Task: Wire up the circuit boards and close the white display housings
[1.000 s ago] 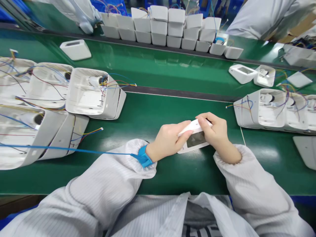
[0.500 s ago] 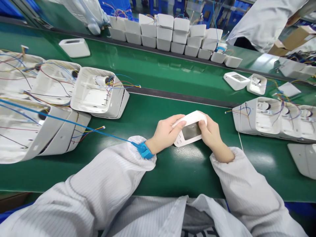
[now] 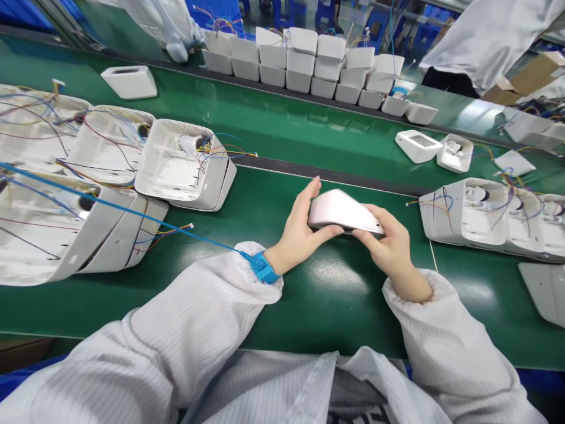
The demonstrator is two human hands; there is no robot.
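Observation:
Both hands support a white plastic device [image 3: 339,209] above the green table, its smooth outer side showing and its screen out of sight. On its left end, my left hand [image 3: 302,227] has the thumb along the lower edge and the fingers raised beside the side wall. A blue strap [image 3: 261,268] with a cord circles my left wrist. My right hand [image 3: 386,238] grips the narrow right end between thumb and fingers.
White housings with wires stand at the left [image 3: 174,165] and right [image 3: 481,212]. More white parts [image 3: 302,59] line the back ledge. A white unit with a screen [image 3: 418,145] lies on the belt [image 3: 282,126]. People in pale clothing stand across the line.
The device has been turned, so its screen no longer shows and its outer shell does. My left fingers have lifted from its top, and my right hand has shifted right and slightly down.

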